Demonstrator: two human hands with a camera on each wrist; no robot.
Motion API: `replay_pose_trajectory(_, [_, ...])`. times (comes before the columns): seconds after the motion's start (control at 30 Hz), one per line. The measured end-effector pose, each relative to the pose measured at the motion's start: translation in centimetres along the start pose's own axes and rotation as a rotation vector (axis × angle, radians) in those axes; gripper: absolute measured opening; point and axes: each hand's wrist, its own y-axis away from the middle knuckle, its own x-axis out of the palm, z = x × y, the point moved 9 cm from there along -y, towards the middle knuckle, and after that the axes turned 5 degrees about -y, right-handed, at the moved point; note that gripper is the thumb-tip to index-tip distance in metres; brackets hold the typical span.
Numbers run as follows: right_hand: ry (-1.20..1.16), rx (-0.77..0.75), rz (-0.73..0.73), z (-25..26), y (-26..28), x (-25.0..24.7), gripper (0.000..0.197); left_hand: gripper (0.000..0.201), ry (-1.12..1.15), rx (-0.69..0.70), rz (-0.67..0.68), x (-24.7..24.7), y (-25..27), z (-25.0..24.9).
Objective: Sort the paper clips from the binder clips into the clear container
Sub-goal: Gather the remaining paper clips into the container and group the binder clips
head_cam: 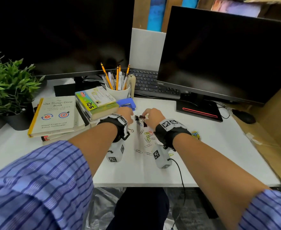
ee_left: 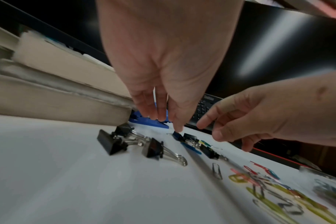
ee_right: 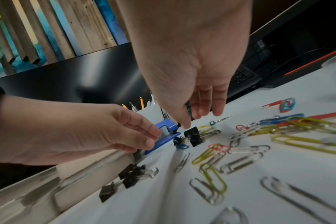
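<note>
Both hands (head_cam: 137, 116) over binder clips (head_cam: 140, 119), paper clips (head_cam: 147, 137) nearer

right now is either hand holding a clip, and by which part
Neither hand holds anything. The left hand and the right hand hover with relaxed fingers just above the small black metal binder clips on the white desk.

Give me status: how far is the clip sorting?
Partly done: some coloured paper clips already sit in the clear container. In hand: neither hand visibly holds a clip; left hand and right hand reach among the binder clips. Left: many loose paper clips on the desk.
</note>
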Motion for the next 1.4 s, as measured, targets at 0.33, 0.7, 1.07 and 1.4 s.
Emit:
replay_pose_trajectory(0.33, [0.074, -0.074, 0.12, 0.2, -1.6, 1.4, 0.04, 0.031, -0.093, 0.108, 0.0, 1.8, -2.8, -2.6])
replay_pose_trajectory(0.7, [-0.065, -0.058, 0.166, -0.7, -1.8, 1.3, 0.032, 0.027, -0.013, 0.057, -0.053, 2.6, -3.3, -2.7])
replay_pose_trajectory(1.07, [-0.168, -0.002, 0.193, -2.3, -1.3, 1.0, 0.028, 0.029, 0.055, -0.056, -0.073, 1.9, -1.6, 0.3])
replay_pose_trajectory(1.4, [-0.372, -0.025, 0.175, 0.3, -1.1, 0.9, 0.017, 0.006, -0.157, -0.068, 0.057, 1.5, 1.0, 2.8])
